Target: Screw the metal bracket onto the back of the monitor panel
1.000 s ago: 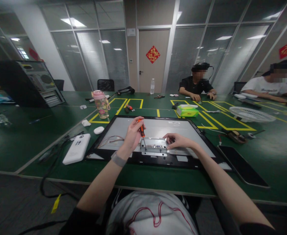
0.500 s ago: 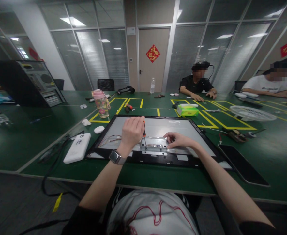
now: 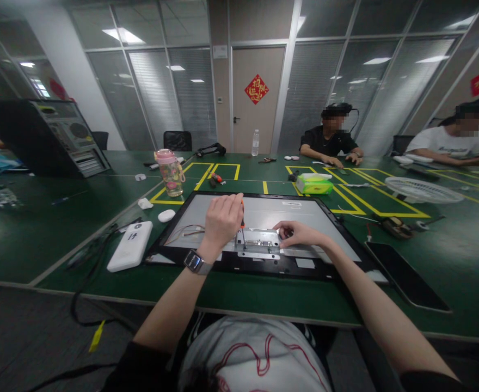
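Our left hand (image 3: 223, 220) is wrapped around a slim orange-and-black screwdriver (image 3: 243, 219), its thin metal shaft pointing down at the left end of a silver, box-shaped metal bracket (image 3: 259, 244). Whether the tip sits in a screw head is too small for us to tell. Our right hand (image 3: 299, 234) is half curled, thumb and fingers gripping the bracket's right end. The bracket lies toward the near side of a flat, black-framed grey display panel (image 3: 274, 212), set close to the near edge of the green tabletop (image 3: 207, 296). We judge the bracket stiff and fairly light, smooth enough to slip, its thin edges perhaps sharp, best held by its short ends. The broad panel is probably fragile, so we would grasp its black frame, not press its middle.
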`<state>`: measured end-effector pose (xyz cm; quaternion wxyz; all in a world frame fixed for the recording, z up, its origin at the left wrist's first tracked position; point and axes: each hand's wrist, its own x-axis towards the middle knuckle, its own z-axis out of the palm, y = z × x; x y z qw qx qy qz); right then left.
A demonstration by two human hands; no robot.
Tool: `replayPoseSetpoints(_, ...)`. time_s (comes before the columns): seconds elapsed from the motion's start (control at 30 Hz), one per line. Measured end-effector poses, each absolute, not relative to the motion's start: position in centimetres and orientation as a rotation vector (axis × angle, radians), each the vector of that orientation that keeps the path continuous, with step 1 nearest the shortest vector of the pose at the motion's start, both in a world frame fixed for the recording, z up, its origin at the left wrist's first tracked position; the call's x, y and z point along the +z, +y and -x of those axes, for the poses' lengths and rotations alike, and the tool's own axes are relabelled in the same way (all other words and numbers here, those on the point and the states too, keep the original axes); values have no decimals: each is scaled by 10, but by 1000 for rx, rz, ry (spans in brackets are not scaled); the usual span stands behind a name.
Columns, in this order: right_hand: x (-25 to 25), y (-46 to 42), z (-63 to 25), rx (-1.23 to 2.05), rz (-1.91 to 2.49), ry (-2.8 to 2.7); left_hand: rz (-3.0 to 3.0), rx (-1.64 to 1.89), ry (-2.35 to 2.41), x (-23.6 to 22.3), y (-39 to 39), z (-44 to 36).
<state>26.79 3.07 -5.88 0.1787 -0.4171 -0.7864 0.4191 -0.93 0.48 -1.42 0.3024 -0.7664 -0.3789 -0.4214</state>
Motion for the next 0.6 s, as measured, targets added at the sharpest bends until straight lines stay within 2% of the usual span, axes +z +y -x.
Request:
replayPoseSetpoints(0.43,-56,28,-266,1184,1194,-2226,2103,-1194,-981,-15,2,7)
replayPoseSetpoints(0.6,-57,29,-267,1193,1184,-2221,2273,-1604,-1024,-18,4,1)
